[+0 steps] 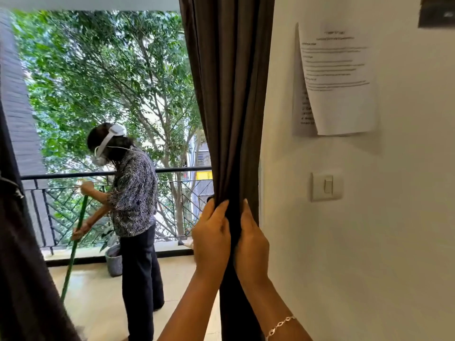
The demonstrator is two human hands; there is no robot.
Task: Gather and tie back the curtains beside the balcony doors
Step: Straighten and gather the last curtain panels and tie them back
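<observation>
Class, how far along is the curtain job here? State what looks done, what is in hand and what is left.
Done: the left curtain looks bunched at the picture's edge, seemingly with a band round it. In hand: the left hand and right hand squeeze the right curtain into a bundle beside the wall. Left: no tie shows round this curtain, so tying remains.

balcony: person (133, 193) holding green broom (73, 252) — railing (61, 176) behind, grey pot (113, 262) | wall: printed papers (337, 80) — light switch (326, 186)
</observation>
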